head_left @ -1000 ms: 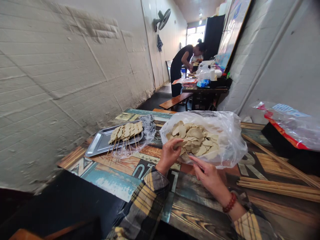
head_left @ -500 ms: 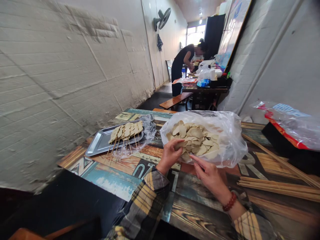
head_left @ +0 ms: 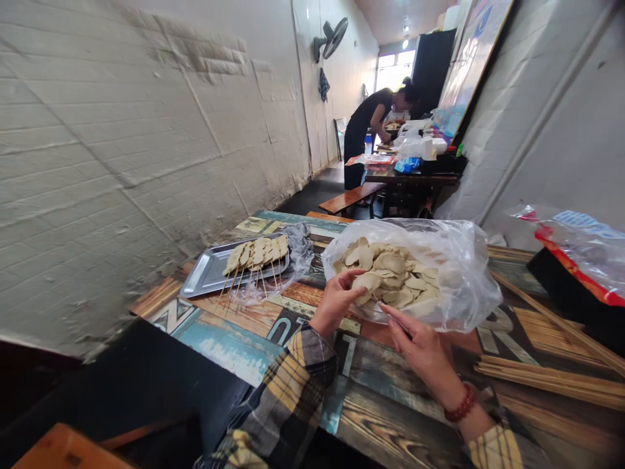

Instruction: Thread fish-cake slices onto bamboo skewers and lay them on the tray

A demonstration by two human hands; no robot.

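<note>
My left hand [head_left: 336, 303] pinches a pale beige oval food slice [head_left: 367, 281] between thumb and fingers. Closed round a thin bamboo skewer [head_left: 375, 298] is my right hand [head_left: 420, 348], with the skewer's upper end at the slice's lower edge; whether it pierces the slice I cannot tell. Just behind both hands lies an open clear plastic bag [head_left: 469, 280] full of similar loose slices [head_left: 393, 264]. To the left, several skewers threaded with slices [head_left: 256, 253] rest on a metal tray [head_left: 205, 272], their bare sticks sticking out over its near edge.
Loose bamboo skewers [head_left: 551, 376] lie on the patterned wooden table [head_left: 385, 410] at right, near a black box [head_left: 556, 280] topped with plastic packaging. Crumpled clear plastic [head_left: 299, 244] touches the tray. Farther back, a person [head_left: 366, 127] bends over another table beside a bench [head_left: 351, 197].
The whole view has shifted a little, so everything sits farther right. In my left hand the slice now shows its broad face. Both hands keep their hold close together over the bag's front.
</note>
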